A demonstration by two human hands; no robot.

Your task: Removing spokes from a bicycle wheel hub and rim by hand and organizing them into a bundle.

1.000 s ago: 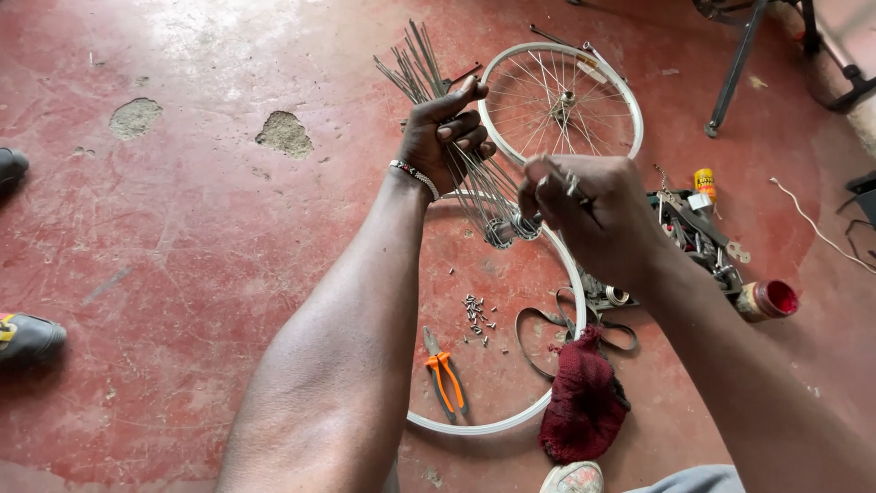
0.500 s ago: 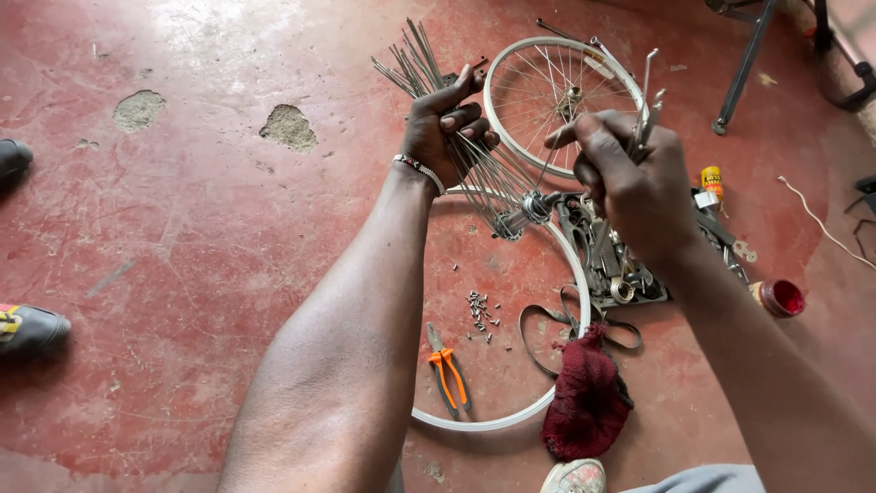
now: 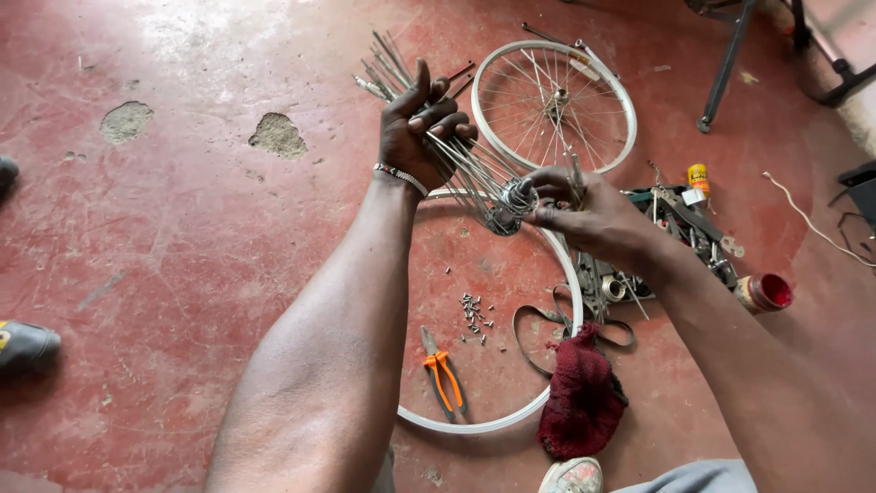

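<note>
Nearest me, below my hands, I see orange-handled pliers (image 3: 444, 382) inside a bare rim (image 3: 474, 422), then my right hand (image 3: 593, 219) pinching the wheel hub (image 3: 511, 201), my left hand (image 3: 424, 128) just beyond it clenched round the hub's bunched spokes (image 3: 456, 160), and farthest a spoked wheel (image 3: 554, 105).

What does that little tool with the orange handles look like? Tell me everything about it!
The pliers have two bright orange handles and a short grey metal head. They lie flat on the red floor, inside the bare white wheel rim, head pointing away from the person, handles slightly parted. Nothing holds them; both hands are up at the hub. A scatter of small metal bits lies just beyond them.
</note>
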